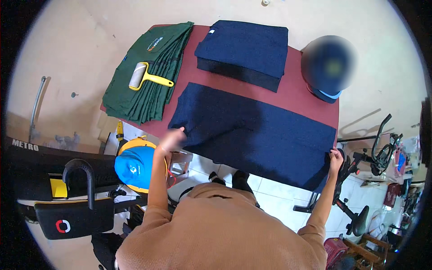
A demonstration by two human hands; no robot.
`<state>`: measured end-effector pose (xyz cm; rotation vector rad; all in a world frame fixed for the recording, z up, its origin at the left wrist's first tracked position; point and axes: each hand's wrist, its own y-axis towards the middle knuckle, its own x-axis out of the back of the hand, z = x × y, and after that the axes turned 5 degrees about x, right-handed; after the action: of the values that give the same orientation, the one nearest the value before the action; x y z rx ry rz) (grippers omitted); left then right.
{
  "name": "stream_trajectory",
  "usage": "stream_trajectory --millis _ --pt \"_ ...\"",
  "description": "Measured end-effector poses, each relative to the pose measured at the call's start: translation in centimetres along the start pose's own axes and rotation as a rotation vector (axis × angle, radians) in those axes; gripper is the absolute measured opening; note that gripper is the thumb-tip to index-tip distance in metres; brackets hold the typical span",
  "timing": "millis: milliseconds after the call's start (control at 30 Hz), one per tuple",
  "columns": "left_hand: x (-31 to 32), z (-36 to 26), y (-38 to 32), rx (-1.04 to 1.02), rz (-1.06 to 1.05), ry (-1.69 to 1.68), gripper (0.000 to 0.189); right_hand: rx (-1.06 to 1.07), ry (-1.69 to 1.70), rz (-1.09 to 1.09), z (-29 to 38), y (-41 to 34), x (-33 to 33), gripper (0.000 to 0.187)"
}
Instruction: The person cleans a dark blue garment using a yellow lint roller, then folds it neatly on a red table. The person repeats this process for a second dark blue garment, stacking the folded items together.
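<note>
A dark navy cloth garment (pixel 287 141) lies stretched lengthwise across the near half of the red-topped table (pixel 184 72), its near edge reaching over the table's front. At its left end my left hand (pixel 172 139), partly blurred, pinches the near corner. My right hand (pixel 334 160) grips the fabric at the right end, near the table's corner. Slight creases run through the cloth's left half. Behind it sits a thick stack of folded navy garments (pixel 243 50), with a small white tag on the top one.
Green folded fabric items (pixel 135 98) fan out at the table's left, with a yellow-handled lint roller (pixel 157 79) on them. Navy caps (pixel 320 67) sit at the right rear. A blue cap (pixel 135 167) rests on a stool below left. Exercise equipment (pixel 359 162) stands at right, a padded bench (pixel 74 219) at left.
</note>
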<state>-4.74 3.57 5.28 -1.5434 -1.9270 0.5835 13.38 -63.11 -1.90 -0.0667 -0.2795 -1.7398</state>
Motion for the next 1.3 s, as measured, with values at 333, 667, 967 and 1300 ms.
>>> stream_trajectory --millis 333,667,967,1300 --pt "-1.6 -1.0 2.3 0.052 -0.308 0.275 0.047 -0.226 -0.09 -0.019 2.1 1.4 -0.5 0.017" --pt "0.1 0.0 3.7 0.008 -0.352 0.014 0.028 -0.32 -0.044 -0.015 3.4 1.6 -0.5 0.026" --pt "-16.7 -8.2 1.4 -0.872 -0.416 0.82 0.029 -0.433 0.095 -0.005 5.3 0.8 -1.2 0.027" --pt "-20.2 -9.3 6.1 -0.911 -0.408 0.74 0.005 -0.392 0.175 -0.139 5.9 0.5 -1.9 0.029"
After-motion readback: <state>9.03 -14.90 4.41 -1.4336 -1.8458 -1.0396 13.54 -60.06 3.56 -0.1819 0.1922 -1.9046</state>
